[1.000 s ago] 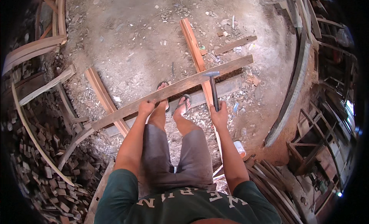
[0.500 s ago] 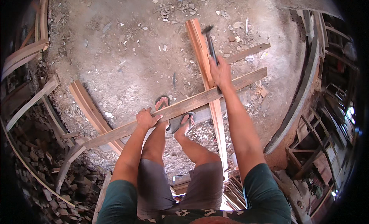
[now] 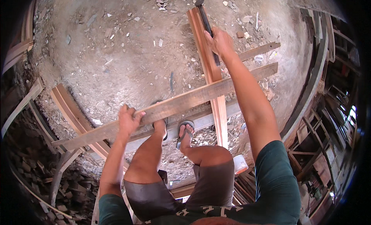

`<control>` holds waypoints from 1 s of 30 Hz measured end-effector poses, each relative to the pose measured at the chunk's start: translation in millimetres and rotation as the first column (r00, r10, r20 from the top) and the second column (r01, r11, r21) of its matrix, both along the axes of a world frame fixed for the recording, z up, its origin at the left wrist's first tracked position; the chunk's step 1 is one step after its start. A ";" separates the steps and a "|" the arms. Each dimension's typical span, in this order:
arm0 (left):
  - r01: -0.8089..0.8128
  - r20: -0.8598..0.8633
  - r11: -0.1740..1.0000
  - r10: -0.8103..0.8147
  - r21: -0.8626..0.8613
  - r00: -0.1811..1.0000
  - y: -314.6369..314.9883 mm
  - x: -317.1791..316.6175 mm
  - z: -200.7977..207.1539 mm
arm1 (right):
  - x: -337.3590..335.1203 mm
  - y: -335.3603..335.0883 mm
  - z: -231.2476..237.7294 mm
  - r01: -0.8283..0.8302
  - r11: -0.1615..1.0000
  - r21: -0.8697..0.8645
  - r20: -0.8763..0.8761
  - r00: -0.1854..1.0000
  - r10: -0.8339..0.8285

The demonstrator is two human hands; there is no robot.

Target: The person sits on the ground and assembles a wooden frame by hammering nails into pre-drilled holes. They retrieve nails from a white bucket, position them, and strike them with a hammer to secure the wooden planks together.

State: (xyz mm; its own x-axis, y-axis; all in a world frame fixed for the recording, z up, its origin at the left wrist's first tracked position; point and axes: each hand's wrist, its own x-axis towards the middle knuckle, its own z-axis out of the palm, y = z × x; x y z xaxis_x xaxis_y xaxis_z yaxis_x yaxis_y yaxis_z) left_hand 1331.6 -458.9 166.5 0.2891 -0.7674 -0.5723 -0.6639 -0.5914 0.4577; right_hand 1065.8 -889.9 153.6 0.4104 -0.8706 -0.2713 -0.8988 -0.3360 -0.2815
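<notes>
A long grey-brown wooden plank point(image 3: 185, 102) lies slantwise in front of me, across the far side of my shins. Over its left part my left hand point(image 3: 128, 120) is closed, with the fingers at the far edge and the thumb along the top. My right hand point(image 3: 221, 42) grips the dark handle of a hammer point(image 3: 205, 22), its head pointing away from me. The hammer is over a reddish grooved timber point(image 3: 210, 70), which passes under the plank near its right part. Whether the hammer touches that timber I cannot tell.
Another reddish timber point(image 3: 75, 111) passes under the plank's left end. A narrower board point(image 3: 259, 51) lies beyond the plank at right. Scrap wood point(image 3: 73, 182) is heaped at lower left; a white bucket point(image 3: 240, 164) stands by my right knee. Stone chips litter the dirt floor.
My left hand has shifted left and nearer along the plank. My right hand and the hammer have moved farther away, over the grooved timber. My legs have shifted, and the view has moved.
</notes>
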 end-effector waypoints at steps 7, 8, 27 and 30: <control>-0.083 0.029 0.993 0.086 -0.087 0.996 -43.8 37.9 -8.0 | -4.8 12.4 0.2 -0.007 0.996 -0.092 -0.031 1.000 0.004; -0.092 0.030 0.993 0.095 -0.079 0.995 -44.7 37.1 -2.4 | -5.8 13.5 3.1 -0.004 0.995 -0.097 -0.022 1.000 0.001; -0.064 0.105 0.962 0.095 -0.266 0.990 -7.5 11.9 -2.7 | -11.2 14.8 -23.0 0.050 0.985 -0.165 0.129 0.991 -0.029; -0.061 0.135 0.954 0.105 -0.295 0.985 -3.2 6.3 6.3 | -9.9 14.5 -26.0 0.046 0.987 -0.155 0.127 0.992 -0.026</control>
State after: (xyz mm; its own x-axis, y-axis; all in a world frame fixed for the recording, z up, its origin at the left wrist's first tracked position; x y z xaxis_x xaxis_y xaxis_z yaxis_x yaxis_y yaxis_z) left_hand 1337.9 -462.1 172.9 0.4229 -0.8630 -0.2764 -0.6911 -0.5045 0.5176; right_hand 1055.9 -875.4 127.6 0.3998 -0.9132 -0.0793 -0.8726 -0.3527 -0.3378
